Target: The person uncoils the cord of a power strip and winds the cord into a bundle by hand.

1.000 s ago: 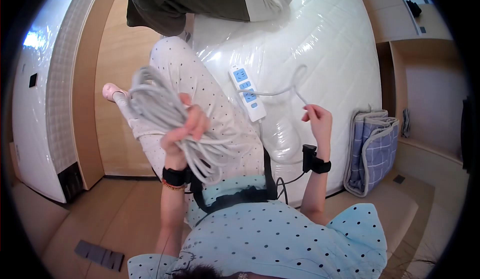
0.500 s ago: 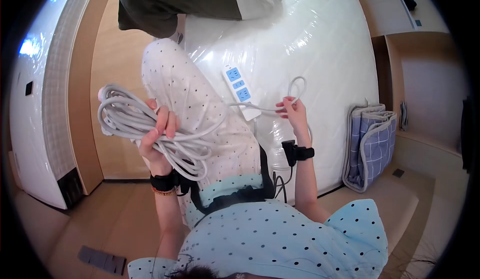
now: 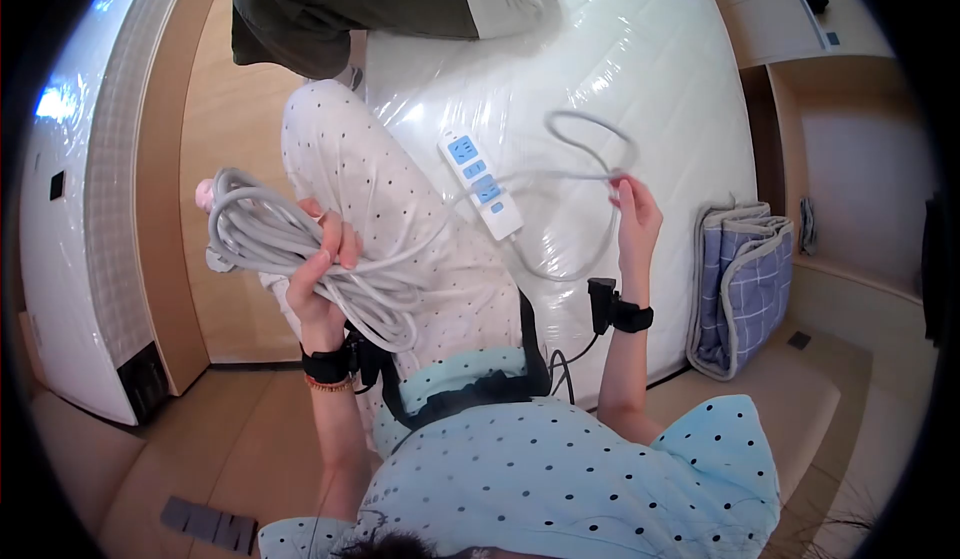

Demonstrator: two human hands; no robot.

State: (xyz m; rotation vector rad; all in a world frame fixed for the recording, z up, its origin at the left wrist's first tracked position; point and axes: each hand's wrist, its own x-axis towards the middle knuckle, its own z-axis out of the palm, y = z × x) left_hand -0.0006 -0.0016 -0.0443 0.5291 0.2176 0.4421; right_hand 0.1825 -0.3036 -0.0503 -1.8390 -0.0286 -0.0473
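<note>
My left hand [image 3: 325, 259] is closed around a thick bundle of looped grey cable [image 3: 265, 224], held over my left thigh. A pinkish plug end [image 3: 205, 195] pokes out at the bundle's far left. From the bundle a single strand crosses my leg and passes over the power strip [image 3: 480, 187], which is white with blue socket faces and lies on the plastic-covered mattress. My right hand [image 3: 637, 214] pinches that strand to the right of the strip. A loose loop of cable stands out beyond those fingertips, and the cable curves back to the strip's near end.
Another person's leg in dark trousers [image 3: 355, 14] is at the far edge of the mattress [image 3: 660, 69]. A folded blue checked quilt [image 3: 745, 289] stands at the right. A grey flat piece [image 3: 208, 524] lies on the floor, lower left.
My right hand has moved right and slightly away from me, drawing the strand with it. The loop beyond it has grown larger. My left hand holds the bundle nearly still.
</note>
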